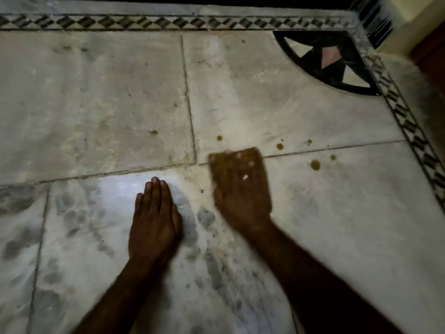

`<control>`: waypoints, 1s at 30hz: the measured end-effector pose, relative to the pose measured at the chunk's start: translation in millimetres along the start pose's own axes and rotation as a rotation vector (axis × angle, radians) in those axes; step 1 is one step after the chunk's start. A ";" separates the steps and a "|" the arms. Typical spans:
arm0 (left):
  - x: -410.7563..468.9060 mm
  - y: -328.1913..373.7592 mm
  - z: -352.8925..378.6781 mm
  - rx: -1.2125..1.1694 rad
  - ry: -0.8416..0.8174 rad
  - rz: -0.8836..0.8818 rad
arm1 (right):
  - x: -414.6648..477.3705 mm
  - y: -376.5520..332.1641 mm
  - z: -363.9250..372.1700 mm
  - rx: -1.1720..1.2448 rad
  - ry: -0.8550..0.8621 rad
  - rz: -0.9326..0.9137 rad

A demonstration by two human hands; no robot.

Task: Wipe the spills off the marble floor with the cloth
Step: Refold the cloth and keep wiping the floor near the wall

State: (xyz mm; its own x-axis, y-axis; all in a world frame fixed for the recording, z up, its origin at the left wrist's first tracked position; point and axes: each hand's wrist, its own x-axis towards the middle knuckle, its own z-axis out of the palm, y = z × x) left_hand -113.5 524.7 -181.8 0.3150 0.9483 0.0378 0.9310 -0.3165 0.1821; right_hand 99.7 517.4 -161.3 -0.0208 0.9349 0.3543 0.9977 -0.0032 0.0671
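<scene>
My right hand (243,201) lies blurred over a brownish cloth (231,160) and presses it onto the marble floor (96,97) where two tile joints meet. The cloth shows only past my fingers. My left hand (154,220) rests flat on the floor beside it, fingers together, holding nothing. Yellow-brown spill drops dot the floor: one drop (154,133) to the left of the cloth, one drop (219,138) just beyond it, and a few to the right, among them a small drop (279,146) and a larger drop (315,164).
A black-and-white diamond border (168,22) runs along the far edge and down the right side (409,126). A dark quarter-circle inlay (322,61) fills the far right corner. Grey smudges (77,218) mark the near tiles. A wall base (397,27) stands at the upper right.
</scene>
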 end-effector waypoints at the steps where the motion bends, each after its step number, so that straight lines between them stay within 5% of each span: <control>1: 3.1 8.5 0.1 -0.017 0.007 0.018 | -20.1 -7.0 -9.5 0.031 -0.023 -0.095; 3: 16.4 39.1 4.4 -0.068 0.007 0.150 | -69.7 4.3 -30.9 0.091 -0.102 -0.154; 6: 40.1 86.5 14.3 -0.094 -0.020 0.372 | -107.5 72.0 -39.2 0.014 -0.131 0.034; 11: 52.0 100.0 16.5 -0.094 -0.018 0.386 | -24.9 107.0 -5.1 -0.084 -0.172 0.322; 14: 50.1 98.3 17.6 -0.101 0.016 0.418 | -7.0 69.9 4.4 -0.017 -0.025 0.212; 18: 48.4 94.5 17.7 -0.086 0.061 0.465 | -93.1 90.9 -30.2 0.017 -0.120 -0.022; 24: 51.6 94.1 22.2 -0.085 -0.009 0.465 | -57.9 186.1 -10.7 -0.153 -0.191 0.567; 30: 54.7 112.9 30.3 -0.096 0.015 0.370 | -33.9 109.4 -4.0 -0.077 -0.101 0.277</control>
State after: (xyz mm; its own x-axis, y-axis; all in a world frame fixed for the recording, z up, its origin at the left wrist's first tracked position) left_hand 14.3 540.1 -189.0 0.6231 0.7709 0.1323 0.7333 -0.6346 0.2442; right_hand 209.3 483.9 -162.3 0.2615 0.9253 0.2745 0.9567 -0.2862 0.0530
